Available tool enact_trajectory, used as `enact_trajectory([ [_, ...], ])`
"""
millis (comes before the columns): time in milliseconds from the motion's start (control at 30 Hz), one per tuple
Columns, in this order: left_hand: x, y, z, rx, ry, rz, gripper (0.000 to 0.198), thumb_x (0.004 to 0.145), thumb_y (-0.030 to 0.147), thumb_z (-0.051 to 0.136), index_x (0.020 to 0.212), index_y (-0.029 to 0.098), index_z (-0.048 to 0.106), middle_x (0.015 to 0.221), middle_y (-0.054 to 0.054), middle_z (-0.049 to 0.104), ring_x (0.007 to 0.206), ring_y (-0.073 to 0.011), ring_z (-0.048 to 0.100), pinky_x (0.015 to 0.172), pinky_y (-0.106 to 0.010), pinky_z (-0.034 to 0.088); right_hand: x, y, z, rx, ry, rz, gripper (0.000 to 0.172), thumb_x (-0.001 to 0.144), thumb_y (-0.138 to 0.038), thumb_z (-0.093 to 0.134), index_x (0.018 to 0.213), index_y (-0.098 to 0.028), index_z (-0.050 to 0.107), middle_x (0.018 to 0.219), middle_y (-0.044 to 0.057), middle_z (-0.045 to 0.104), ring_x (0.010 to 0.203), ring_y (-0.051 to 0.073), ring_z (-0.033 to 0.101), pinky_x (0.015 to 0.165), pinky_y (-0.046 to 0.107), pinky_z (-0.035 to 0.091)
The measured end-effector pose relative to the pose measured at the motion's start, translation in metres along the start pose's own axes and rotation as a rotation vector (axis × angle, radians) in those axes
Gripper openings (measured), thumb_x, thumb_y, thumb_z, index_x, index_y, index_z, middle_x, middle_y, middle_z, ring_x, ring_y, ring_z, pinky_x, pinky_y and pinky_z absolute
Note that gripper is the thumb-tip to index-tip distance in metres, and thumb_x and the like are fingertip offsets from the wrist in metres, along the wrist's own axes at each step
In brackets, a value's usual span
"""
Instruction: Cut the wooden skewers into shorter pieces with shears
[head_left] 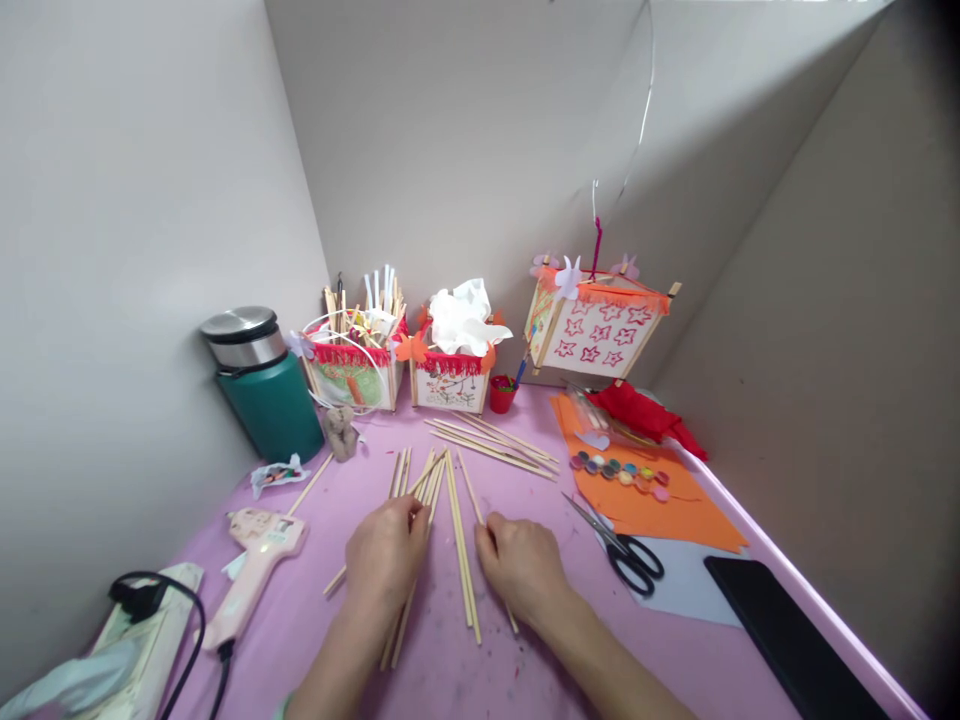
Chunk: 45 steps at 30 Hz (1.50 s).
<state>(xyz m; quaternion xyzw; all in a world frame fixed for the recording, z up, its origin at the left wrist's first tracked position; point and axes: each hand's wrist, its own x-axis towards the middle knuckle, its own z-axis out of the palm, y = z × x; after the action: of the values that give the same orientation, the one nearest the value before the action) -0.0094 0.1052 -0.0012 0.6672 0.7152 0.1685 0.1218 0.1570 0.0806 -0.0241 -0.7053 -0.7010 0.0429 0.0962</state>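
Note:
Several thin wooden sticks lie on the pink tabletop in front of me, most pointing away from me. My left hand is closed over the left part of this group, its fingers pinched on a slanting wooden stick that crosses others. How many sticks it grips is hidden by the fingers. My right hand pinches a single wooden stick to the right of the group, the stick's near end showing below the hand. Farther back lies another loose pile of wooden sticks.
At left are a pink glue gun, a power strip and a green flask. Decorated boxes stand behind; a paper lantern hangs at back right. Scissors, orange paper and a black phone-like slab lie right.

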Motion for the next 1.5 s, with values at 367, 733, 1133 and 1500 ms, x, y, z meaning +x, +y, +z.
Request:
enact_trajectory([
  [367,-0.023,-0.012,0.007,0.208,-0.057,0.099,0.021,0.087,0.034,0.040,0.088,0.021,0.056,0.091,-0.005,0.063,0.073,-0.0197,0.062,0.055,-0.027,0.030,-0.003,-0.016,-0.002,0.114,-0.094,0.007,0.017,0.087,-0.029,0.044,0.094,-0.019,0.054,0.078,0.005,0.069,0.073,0.020,0.066,0.058,0.027,0.035],
  [733,-0.023,-0.016,0.015,0.220,-0.014,0.120,0.022,0.090,0.030,0.035,0.087,0.021,0.055,0.091,-0.003,0.056,0.068,-0.0167,0.060,0.051,-0.027,0.027,0.001,-0.023,0.002,0.020,-0.124,0.052,0.020,0.080,-0.017,0.043,0.099,-0.017,0.049,0.076,0.007,0.068,0.070,0.022,0.067,0.054,0.027,0.034],
  [1133,-0.019,-0.016,0.010,0.234,0.035,0.075,0.025,0.090,0.027,0.035,0.094,0.021,0.058,0.096,-0.005,0.057,0.069,-0.0165,0.060,0.052,-0.028,0.030,-0.008,-0.030,-0.006,0.014,-0.063,-0.053,0.023,0.089,-0.037,0.045,0.090,-0.018,0.058,0.079,0.008,0.070,0.072,0.022,0.067,0.060,0.028,0.038],
  [1500,-0.014,-0.022,0.002,0.276,0.072,0.002,0.029,0.090,0.029,0.030,0.095,0.022,0.058,0.092,-0.005,0.058,0.069,-0.0205,0.062,0.051,-0.030,0.031,-0.011,-0.035,-0.008,-0.034,-0.118,-0.021,0.022,0.087,-0.024,0.043,0.088,-0.014,0.063,0.073,0.011,0.071,0.068,0.026,0.068,0.057,0.030,0.042],
])
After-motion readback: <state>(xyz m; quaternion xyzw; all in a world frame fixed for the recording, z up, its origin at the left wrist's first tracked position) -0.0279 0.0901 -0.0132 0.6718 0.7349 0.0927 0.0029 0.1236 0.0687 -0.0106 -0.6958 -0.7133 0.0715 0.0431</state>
